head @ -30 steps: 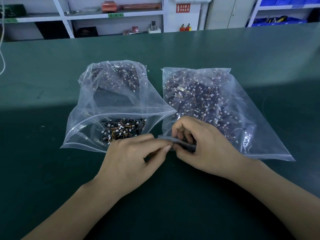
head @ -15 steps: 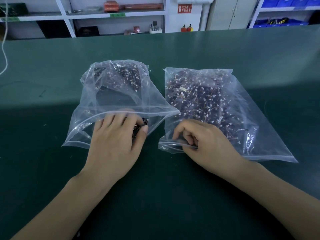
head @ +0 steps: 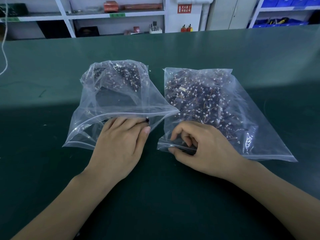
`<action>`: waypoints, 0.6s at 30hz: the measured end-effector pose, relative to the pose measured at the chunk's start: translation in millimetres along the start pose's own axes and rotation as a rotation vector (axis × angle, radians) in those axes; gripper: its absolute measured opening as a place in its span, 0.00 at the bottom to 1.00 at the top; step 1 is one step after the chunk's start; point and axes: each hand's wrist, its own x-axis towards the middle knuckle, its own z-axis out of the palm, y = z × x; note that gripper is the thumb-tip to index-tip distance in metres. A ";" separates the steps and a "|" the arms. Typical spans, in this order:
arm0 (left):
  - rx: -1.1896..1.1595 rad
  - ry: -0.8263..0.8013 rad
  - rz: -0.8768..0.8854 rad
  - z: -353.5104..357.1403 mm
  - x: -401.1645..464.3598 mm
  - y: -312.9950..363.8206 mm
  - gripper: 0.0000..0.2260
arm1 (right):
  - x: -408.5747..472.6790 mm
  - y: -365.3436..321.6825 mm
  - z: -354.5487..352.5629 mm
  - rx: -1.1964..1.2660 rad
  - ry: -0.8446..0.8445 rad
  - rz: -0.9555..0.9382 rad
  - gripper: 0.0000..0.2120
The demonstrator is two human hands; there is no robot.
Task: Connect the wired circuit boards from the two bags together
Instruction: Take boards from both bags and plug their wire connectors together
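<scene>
Two clear zip bags lie side by side on the green table [head: 173, 201]. The left bag [head: 121, 99] gapes open toward me, with dark wired circuit boards [head: 121, 75] piled at its far end. My left hand [head: 119, 146] reaches into its mouth; the fingertips are hidden under the upper rim, and a small dark piece [head: 147, 120] shows beside the index finger. The right bag [head: 256, 122] lies flat and is full of wired boards [head: 199, 101]. My right hand [head: 204, 149] pinches this bag's near edge between its thumb and curled fingers.
White shelving [head: 114, 14] with small items runs behind the table's far edge. A white cord [head: 4, 49] hangs at the far left. Two small red extinguishers [head: 186, 28] stand against the back wall.
My left hand let go of the right bag's edge and moved left into the left bag's mouth, then reached slightly deeper. My right hand kept its pinch on the right bag.
</scene>
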 end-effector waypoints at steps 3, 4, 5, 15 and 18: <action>-0.050 0.095 0.040 -2.8 -0.1 2.3 0.20 | -0.2 -2.1 0.1 0.037 0.026 0.004 0.12; -0.069 0.132 0.072 -3.1 0.3 2.6 0.19 | 0.0 -2.7 0.2 0.057 0.036 0.007 0.13; -0.086 0.167 0.112 -3.1 0.6 2.8 0.18 | 0.2 -3.3 0.2 0.075 0.044 0.013 0.13; -0.216 0.455 0.409 -2.6 -2.3 16.5 0.07 | 1.4 -5.3 -3.0 0.195 0.026 0.013 0.16; -0.343 0.472 0.367 -1.7 -4.3 22.8 0.04 | 0.7 -6.3 -2.6 0.200 -0.015 -0.026 0.15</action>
